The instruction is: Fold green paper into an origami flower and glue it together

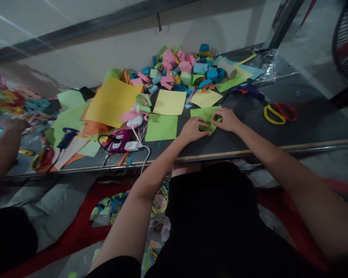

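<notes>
In the head view a green craft sheet (201,112) lies near the table's front edge, with a folded or curled green part under my fingers. My left hand (195,129) is curved round the left side of that part, fingertips pressed on it. From the right, my right hand (226,119) pinches the same green part between thumb and fingers. Just left of my hands is a flat green square (161,127). A pale yellow square (170,102) lies behind it, and a second yellow sheet (206,98) is behind the sheet I hold.
Small folded colourful pieces (182,69) are heaped at the back. Scissors (280,113) and a blue glue gun (246,90) lie to the right. A purple power strip (120,139) with cables, another glue gun (66,138) and a co-worker's arm (2,148) are to the left.
</notes>
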`<state>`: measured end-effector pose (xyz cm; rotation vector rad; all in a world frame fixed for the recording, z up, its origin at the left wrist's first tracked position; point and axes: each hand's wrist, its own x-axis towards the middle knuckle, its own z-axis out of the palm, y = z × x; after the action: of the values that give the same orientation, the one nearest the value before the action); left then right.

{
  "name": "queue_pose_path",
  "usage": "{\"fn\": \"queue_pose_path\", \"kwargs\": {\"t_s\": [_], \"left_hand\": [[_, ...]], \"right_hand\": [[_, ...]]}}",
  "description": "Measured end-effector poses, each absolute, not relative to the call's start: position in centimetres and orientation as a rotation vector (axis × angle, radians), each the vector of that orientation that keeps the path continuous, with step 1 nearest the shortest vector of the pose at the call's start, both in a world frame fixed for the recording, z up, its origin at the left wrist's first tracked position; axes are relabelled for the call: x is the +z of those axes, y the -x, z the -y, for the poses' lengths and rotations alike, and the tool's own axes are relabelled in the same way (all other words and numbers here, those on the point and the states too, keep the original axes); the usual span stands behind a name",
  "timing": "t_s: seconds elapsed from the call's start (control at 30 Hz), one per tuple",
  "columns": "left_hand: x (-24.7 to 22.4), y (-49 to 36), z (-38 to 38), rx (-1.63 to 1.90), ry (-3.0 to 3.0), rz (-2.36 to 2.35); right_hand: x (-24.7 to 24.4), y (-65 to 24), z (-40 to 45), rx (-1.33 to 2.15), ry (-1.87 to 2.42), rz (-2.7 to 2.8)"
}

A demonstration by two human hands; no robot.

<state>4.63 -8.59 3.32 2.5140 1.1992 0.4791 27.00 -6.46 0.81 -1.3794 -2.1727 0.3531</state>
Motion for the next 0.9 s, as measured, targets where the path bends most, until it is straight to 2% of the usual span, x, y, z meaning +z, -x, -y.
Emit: {"fn": "queue_pose_path", "kwargs": {"t_s": [0.2,0.37,0.63,0.8,0.9], "left_hand": [[4.4,-4.9,8.2,0.381,-2.512,-1.200],[5.3,-6.4,9.1,0.357,-2.436,-1.437],[5.2,-6.4,11.6,0.298,-2.515,-1.488],[5.6,-6.7,12.2,0.208,-2.500,-1.573],[5.6,-6.7,12.0,0.229,-2.479,-1.566]], "right_hand": [[0.8,-26.7,6.5,0.319,1.415,2.187],[1.1,-25.9,7.3,0.160,1.520,2.300],[1.8,-25.6,8.7,-0.042,1.342,2.451],[1.8,-25.8,10.8,0.148,1.093,2.621],[1.6,-27.5,11.3,0.292,1.082,2.705]]}}
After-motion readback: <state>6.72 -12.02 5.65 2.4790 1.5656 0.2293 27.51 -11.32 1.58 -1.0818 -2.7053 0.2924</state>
